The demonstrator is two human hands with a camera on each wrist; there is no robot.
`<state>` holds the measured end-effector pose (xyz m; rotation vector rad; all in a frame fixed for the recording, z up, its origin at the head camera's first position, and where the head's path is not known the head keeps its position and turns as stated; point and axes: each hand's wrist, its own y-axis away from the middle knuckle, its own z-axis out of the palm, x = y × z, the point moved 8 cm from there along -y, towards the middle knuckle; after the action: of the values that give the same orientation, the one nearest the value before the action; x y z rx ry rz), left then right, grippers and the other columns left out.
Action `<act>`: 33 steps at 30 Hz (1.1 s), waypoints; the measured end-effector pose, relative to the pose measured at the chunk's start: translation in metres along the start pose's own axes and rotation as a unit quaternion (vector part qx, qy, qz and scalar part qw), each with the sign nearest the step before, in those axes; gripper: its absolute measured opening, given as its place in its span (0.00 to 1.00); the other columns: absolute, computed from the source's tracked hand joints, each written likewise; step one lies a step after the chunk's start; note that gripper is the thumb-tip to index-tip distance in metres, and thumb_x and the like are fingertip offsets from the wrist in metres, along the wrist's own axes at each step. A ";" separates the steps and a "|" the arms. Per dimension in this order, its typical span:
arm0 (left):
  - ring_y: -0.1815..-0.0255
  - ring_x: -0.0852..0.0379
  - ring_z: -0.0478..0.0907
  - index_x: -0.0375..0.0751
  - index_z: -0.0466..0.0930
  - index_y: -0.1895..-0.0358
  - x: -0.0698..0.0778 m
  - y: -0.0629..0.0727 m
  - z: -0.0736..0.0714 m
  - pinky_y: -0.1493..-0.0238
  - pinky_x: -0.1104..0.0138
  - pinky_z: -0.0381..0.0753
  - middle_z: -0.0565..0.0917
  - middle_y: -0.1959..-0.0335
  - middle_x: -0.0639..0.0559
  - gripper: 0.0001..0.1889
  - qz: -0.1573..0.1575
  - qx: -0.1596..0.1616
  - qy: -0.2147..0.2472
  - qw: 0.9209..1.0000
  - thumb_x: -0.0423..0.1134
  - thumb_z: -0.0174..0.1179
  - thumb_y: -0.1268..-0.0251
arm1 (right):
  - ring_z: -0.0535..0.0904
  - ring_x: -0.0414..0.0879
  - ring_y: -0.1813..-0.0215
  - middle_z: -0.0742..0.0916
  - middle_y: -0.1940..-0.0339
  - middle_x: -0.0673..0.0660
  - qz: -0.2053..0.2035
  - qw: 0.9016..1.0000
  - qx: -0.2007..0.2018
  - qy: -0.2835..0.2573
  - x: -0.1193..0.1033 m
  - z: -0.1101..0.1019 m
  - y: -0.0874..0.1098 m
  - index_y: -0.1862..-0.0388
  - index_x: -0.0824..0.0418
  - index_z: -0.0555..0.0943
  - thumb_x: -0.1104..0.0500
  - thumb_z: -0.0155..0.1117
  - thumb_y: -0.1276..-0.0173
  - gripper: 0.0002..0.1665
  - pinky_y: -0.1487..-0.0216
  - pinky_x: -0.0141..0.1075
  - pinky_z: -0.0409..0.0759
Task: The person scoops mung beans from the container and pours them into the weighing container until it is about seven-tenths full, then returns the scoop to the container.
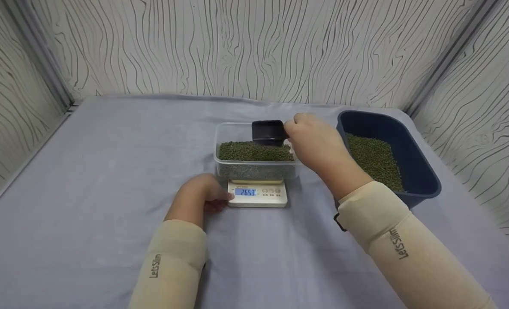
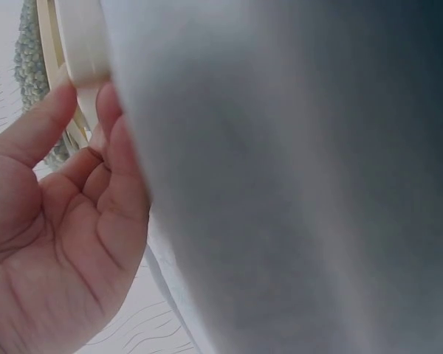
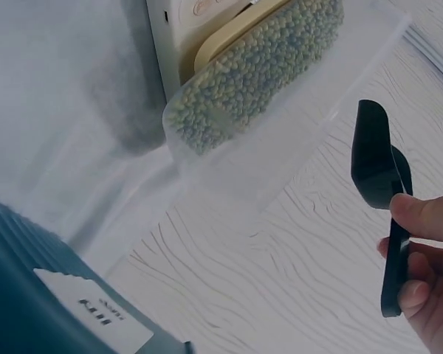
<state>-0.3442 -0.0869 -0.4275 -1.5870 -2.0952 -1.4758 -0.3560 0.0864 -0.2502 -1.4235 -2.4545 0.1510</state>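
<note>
A white digital kitchen scale (image 1: pixel 258 201) bears a clear plastic container (image 1: pixel 256 171) partly filled with green mung beans (image 1: pixel 254 151). Its lit display reads 2653; I cannot make out a decimal point. My left hand (image 1: pixel 200 191) pinches the scale's left front corner, thumb and fingertips touching its edge in the left wrist view. With my right hand (image 1: pixel 316 139) I grip a black scoop (image 1: pixel 268 132) by its handle, over the back right part of the container. In the right wrist view the scoop's bowl (image 3: pixel 376 158) is apart from the container; its inside is hidden there.
A dark blue bin (image 1: pixel 417 159) with more mung beans (image 1: pixel 374 161) stands to the right, beside my right forearm. Lavender cloth (image 1: pixel 108 171) covers the table. Patterned wall panels (image 1: pixel 220 47) close off the back and sides.
</note>
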 end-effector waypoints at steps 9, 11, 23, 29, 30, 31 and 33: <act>0.78 0.59 0.77 0.38 0.83 0.73 0.000 -0.002 0.000 0.72 0.68 0.78 0.81 0.78 0.50 0.11 0.006 0.009 -0.012 1.000 0.44 0.64 0.45 | 0.77 0.57 0.61 0.79 0.67 0.60 0.032 0.998 -0.012 -0.044 0.034 -0.001 0.013 0.65 0.65 0.77 0.60 0.61 0.37 0.08 0.58 0.49 0.74; 0.78 0.59 0.77 0.37 0.83 0.73 0.000 -0.002 0.000 0.73 0.68 0.78 0.81 0.78 0.50 0.12 0.007 0.007 -0.012 1.000 0.44 0.64 0.45 | 0.76 0.57 0.62 0.79 0.67 0.60 0.041 0.997 -0.021 -0.056 0.043 -0.004 0.017 0.67 0.65 0.76 0.60 0.60 0.37 0.07 0.59 0.50 0.73; 0.79 0.59 0.76 0.37 0.83 0.74 0.002 -0.001 0.000 0.74 0.69 0.76 0.80 0.80 0.51 0.12 0.011 0.000 -0.030 0.999 0.45 0.63 0.44 | 0.75 0.54 0.69 0.81 0.75 0.57 0.087 0.989 -0.049 -0.106 0.104 -0.022 0.045 0.74 0.63 0.79 0.60 0.63 0.41 0.06 0.64 0.50 0.71; 0.78 0.59 0.76 0.37 0.83 0.72 0.001 -0.002 0.001 0.74 0.69 0.76 0.80 0.79 0.50 0.11 0.010 -0.001 -0.009 1.000 0.43 0.63 0.43 | 0.73 0.51 0.71 0.81 0.77 0.55 0.114 0.982 -0.096 -0.118 0.130 -0.021 0.060 0.74 0.63 0.80 0.58 0.63 0.42 0.08 0.69 0.45 0.69; 0.78 0.59 0.76 0.37 0.83 0.73 0.000 -0.002 0.001 0.74 0.69 0.77 0.80 0.79 0.50 0.11 0.009 0.001 -0.005 1.000 0.43 0.63 0.43 | 0.73 0.51 0.71 0.81 0.77 0.55 0.120 0.980 -0.105 -0.120 0.135 -0.021 0.062 0.74 0.63 0.80 0.58 0.63 0.42 0.09 0.69 0.44 0.69; 0.78 0.59 0.76 0.37 0.82 0.73 0.000 -0.002 0.001 0.74 0.69 0.77 0.80 0.79 0.50 0.10 0.007 0.003 -0.002 1.000 0.42 0.63 0.43 | 0.73 0.51 0.71 0.81 0.76 0.55 0.126 0.978 -0.113 -0.122 0.139 -0.021 0.065 0.73 0.64 0.81 0.57 0.63 0.42 0.10 0.70 0.43 0.69; 0.79 0.59 0.76 0.38 0.82 0.74 0.000 -0.002 0.001 0.74 0.69 0.77 0.80 0.79 0.51 0.10 0.004 0.005 0.003 1.000 0.42 0.63 0.43 | 0.73 0.50 0.72 0.81 0.77 0.54 0.134 0.975 -0.130 -0.124 0.148 -0.021 0.071 0.72 0.64 0.81 0.56 0.63 0.42 0.11 0.72 0.41 0.69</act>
<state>-0.3453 -0.0867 -0.4293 -1.5833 -2.0867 -1.4627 -0.3592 0.2482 -0.2168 -1.9552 -2.5382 0.0704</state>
